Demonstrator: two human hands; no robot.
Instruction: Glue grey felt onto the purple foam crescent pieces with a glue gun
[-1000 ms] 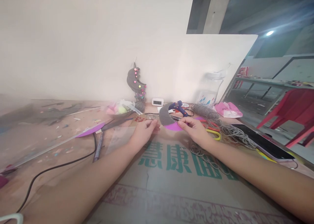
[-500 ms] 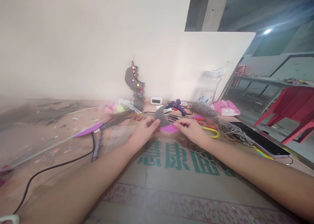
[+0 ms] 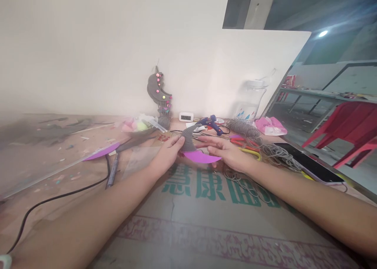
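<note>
A crescent piece (image 3: pixel 190 139), its upper part wrapped in grey yarn and its lower end bare purple (image 3: pixel 202 156), is held above the cardboard. My left hand (image 3: pixel 169 151) pinches it at the left edge, thumb on the grey wrapping. Beside its right end is my right hand (image 3: pixel 228 153), with the fingers spread apart; they are near the purple tip, and whether one touches it is hard to tell. Behind the crescent lies a blue glue gun (image 3: pixel 215 124). Grey yarn (image 3: pixel 244 128) lies to the right of the gun.
A decorated grey crescent (image 3: pixel 156 89) stands by the white board. Around the work are a small clock (image 3: pixel 186 116), a glass jar (image 3: pixel 251 100), a pink packet (image 3: pixel 270 126), a phone (image 3: pixel 309 163), yellow-handled scissors (image 3: pixel 253 154), a purple piece (image 3: pixel 101 151) and a black cable (image 3: pixel 59 196).
The crescent has turned, showing more of its purple end. My right hand has let go its pinch and spread its fingers. The camera view has shifted slightly.
</note>
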